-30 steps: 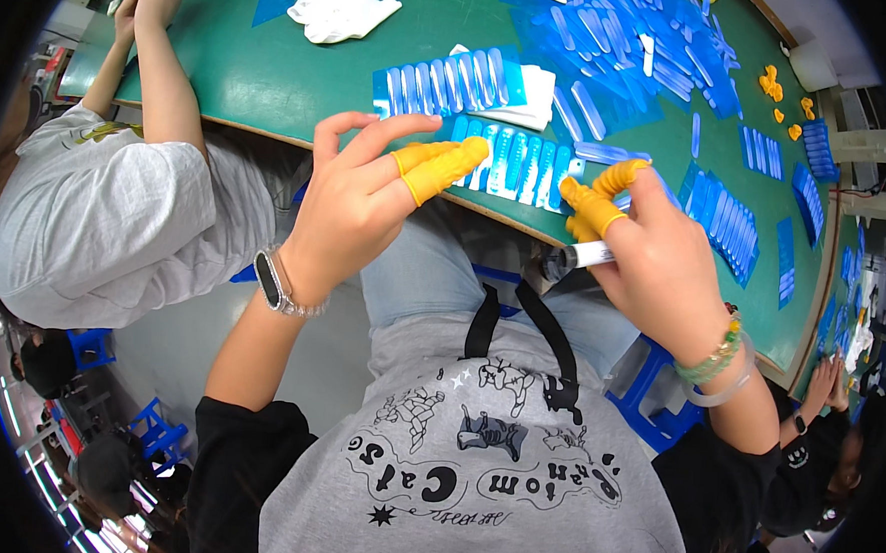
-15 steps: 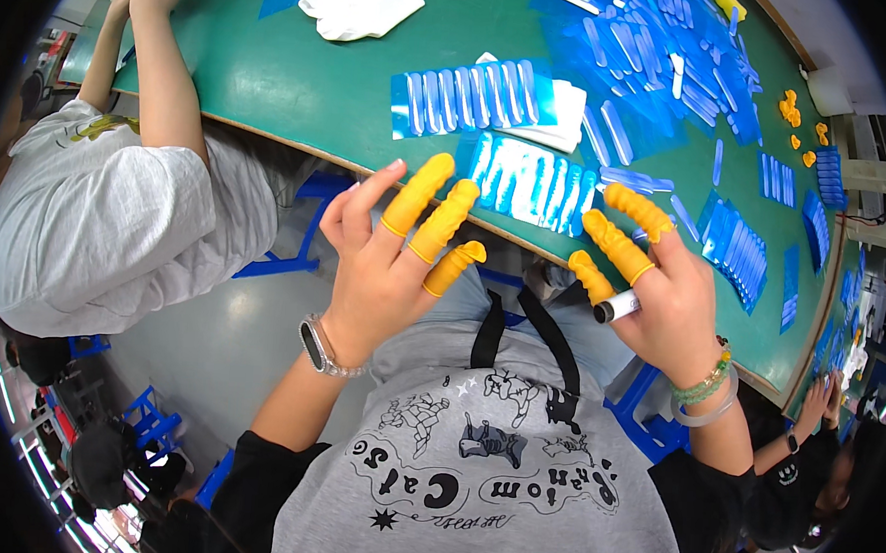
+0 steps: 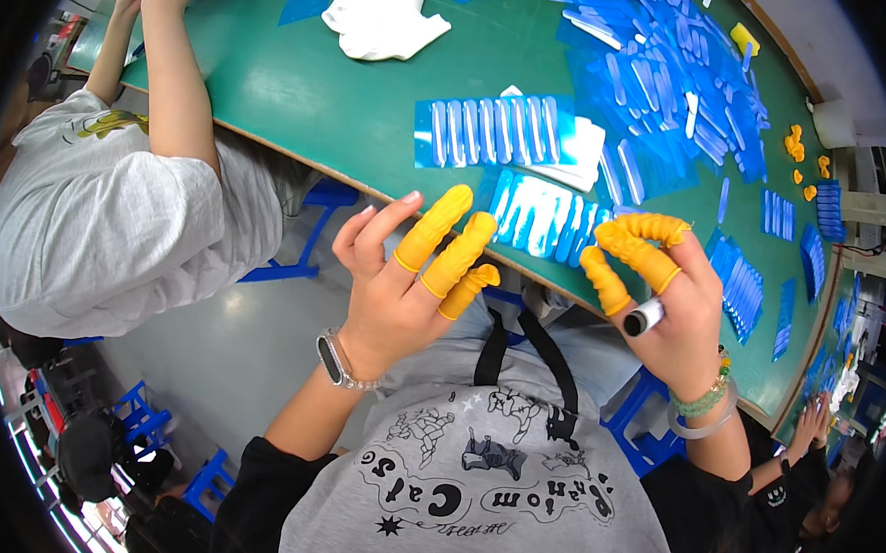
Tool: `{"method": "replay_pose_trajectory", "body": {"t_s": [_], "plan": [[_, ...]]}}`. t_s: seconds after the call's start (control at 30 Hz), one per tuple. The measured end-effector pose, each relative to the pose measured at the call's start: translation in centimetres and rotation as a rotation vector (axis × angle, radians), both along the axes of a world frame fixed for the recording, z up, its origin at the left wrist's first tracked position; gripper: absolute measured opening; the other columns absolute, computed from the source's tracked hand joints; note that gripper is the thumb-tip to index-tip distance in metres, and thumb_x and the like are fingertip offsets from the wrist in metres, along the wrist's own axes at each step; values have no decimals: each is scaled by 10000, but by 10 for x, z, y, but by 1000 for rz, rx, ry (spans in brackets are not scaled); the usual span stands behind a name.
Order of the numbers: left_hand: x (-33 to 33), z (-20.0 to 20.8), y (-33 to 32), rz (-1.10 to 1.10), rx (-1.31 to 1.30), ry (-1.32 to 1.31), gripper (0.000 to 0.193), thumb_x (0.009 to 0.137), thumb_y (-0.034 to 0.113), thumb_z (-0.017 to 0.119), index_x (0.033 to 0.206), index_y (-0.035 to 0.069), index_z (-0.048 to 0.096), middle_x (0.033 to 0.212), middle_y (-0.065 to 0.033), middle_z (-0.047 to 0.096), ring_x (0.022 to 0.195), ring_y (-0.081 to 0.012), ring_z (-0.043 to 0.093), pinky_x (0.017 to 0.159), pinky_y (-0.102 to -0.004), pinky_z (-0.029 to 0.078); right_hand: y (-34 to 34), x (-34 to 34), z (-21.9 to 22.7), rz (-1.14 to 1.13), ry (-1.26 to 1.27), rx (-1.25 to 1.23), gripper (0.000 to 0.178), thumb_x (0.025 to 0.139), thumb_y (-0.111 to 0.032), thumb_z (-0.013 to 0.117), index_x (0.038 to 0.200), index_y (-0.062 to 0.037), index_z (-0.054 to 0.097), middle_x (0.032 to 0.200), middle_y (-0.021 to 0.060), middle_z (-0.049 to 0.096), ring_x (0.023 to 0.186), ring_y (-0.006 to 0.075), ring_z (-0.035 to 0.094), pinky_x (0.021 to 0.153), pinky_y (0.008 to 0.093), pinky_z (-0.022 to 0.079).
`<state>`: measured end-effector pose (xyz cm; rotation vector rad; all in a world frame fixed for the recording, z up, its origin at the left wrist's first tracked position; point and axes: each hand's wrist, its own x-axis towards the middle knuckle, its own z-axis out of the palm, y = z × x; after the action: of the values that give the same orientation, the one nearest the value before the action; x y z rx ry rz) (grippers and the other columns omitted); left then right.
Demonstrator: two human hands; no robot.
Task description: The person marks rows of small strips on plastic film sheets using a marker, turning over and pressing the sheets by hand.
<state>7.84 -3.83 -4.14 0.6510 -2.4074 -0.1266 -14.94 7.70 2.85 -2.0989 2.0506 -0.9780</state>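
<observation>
Since the blue strip point(image 3: 540, 218) lies by the worktop point(image 3: 290, 133)'s near edge, the left hand point(image 3: 393, 304), spread and empty, and right hand point(image 3: 689, 314), fingers half-curled, holding a marker point(image 3: 645, 316), should steady its ends lightly.

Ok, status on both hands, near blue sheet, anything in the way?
Left hand open, empty. Right hand holding marker. Near blue sheet on table, between the hands. Second sheet just beyond.
</observation>
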Motion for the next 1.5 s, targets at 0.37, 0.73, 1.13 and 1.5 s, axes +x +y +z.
{"method": "replay_pose_trajectory", "body": {"t_s": [0.37,0.73,1.13,1.5], "plan": [[8,5,-12,-106,-53,21,315,791,226,780,1103,202,740,1229,24,694,1198,-220,557,1032,-443,293,13,12,22,-132,-191,157,356,756,-75,819,1094,-8,725,777,114,614,667,275,619,591,360,498],[4,-5,-13,-110,-59,19,313,757,249,814,1057,221,727,1162,52,719,1174,-169,602,1010,-453,292,36,12,4,-217,-318,25,232,792,26,780,1013,25,708,859,121,690,670,189,628,588,290,489],[11,-21,-3,-15,152,148,569,740,258,860,1250,105,658,1388,-125,556,1190,-311,503,1008,-421,396,37,27,-5,-152,-119,0,367,683,-75,889,1009,-4,738,729,59,594,560,171,579,482,276,441],[17,-4,14,84,300,322,370,893,121,710,1246,33,640,1416,-195,508,1229,-332,502,1027,-416,418,-144,-68,69,-183,-476,-158,467,1038,-383,423,971,-10,696,718,38,655,631,90,473,590,286,394]]}}
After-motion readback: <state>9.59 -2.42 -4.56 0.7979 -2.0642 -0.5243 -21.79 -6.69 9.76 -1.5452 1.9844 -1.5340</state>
